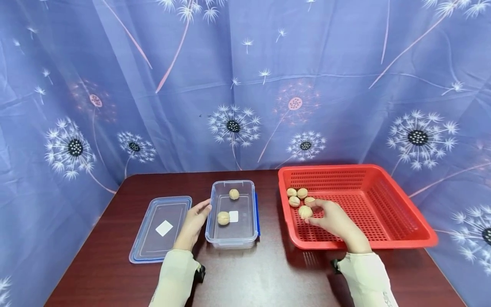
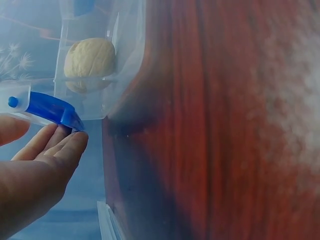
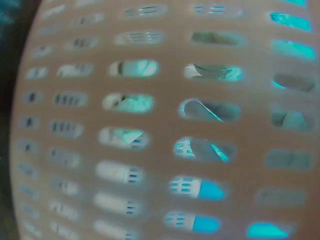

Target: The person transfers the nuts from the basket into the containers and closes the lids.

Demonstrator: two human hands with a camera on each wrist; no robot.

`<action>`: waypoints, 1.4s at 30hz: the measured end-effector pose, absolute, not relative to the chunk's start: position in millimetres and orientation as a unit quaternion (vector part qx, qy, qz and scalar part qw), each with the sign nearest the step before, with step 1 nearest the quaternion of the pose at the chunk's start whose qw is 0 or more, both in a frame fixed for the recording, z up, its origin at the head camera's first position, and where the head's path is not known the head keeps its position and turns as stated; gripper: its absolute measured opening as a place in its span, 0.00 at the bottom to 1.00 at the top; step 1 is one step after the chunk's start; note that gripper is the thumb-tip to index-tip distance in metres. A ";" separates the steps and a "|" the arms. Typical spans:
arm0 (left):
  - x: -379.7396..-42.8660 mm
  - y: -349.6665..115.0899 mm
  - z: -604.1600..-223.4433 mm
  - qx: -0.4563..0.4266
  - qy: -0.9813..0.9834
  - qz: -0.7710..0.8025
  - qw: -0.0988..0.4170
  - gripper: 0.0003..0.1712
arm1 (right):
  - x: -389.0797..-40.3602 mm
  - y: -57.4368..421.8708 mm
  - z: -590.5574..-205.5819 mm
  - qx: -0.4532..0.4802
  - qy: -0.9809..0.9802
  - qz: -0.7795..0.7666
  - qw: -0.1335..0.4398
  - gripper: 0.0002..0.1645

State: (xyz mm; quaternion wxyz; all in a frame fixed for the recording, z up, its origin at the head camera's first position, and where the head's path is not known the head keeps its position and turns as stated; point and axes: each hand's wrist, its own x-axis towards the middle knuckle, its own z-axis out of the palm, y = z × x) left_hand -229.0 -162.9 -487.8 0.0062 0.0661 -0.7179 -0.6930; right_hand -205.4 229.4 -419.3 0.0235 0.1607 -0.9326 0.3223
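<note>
In the head view my right hand (image 1: 333, 218) pinches a walnut (image 1: 305, 212) between thumb and fingertips, inside the red plastic basket (image 1: 406, 213). Several more walnuts (image 1: 294, 201) lie together in the basket's left corner, one partly behind my fingers. My left hand (image 1: 194, 224) holds the left side of a clear plastic container (image 1: 232, 243). Up close in the left wrist view, the left hand (image 2: 47, 170) has its fingers around a blue latch (image 2: 50, 108) of that container. Two walnuts (image 1: 223, 218) sit apart inside. The right wrist view lacks the right hand.
Left of the container lies its flat clear lid (image 1: 147, 232) with a blue rim and a white label. Everything stands on a dark red-brown wooden table (image 1: 245, 273). A blue dandelion-print curtain (image 1: 184, 140) hangs behind. Slotted basket wall (image 3: 165, 90) fills the right wrist view.
</note>
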 end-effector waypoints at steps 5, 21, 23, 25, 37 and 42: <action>-230.1 -161.7 -490.3 0.063 -0.711 -0.700 0.001 0.23 | -203.8 224.7 -413.3 0.161 -0.930 0.326 0.047 0.24; -230.2 -161.0 -487.1 0.079 -0.717 -0.693 0.002 0.23 | -205.9 203.2 -395.2 0.166 -0.911 0.368 0.085 0.21; -229.9 -161.6 -486.0 0.080 -0.718 -0.691 0.003 0.22 | -206.2 198.2 -392.6 0.166 -0.906 0.378 0.091 0.21; -230.0 -162.3 -485.9 0.083 -0.719 -0.690 0.005 0.22 | -206.6 192.4 -390.4 0.167 -0.902 0.387 0.092 0.21; -226.7 -161.8 -486.7 0.078 -0.718 -0.692 0.001 0.23 | -205.3 154.6 -380.5 0.183 -0.869 0.451 0.088 0.24; -229.0 -161.3 -487.4 0.079 -0.721 -0.689 0.004 0.22 | -205.3 134.2 -381.0 0.206 -0.854 0.467 0.105 0.24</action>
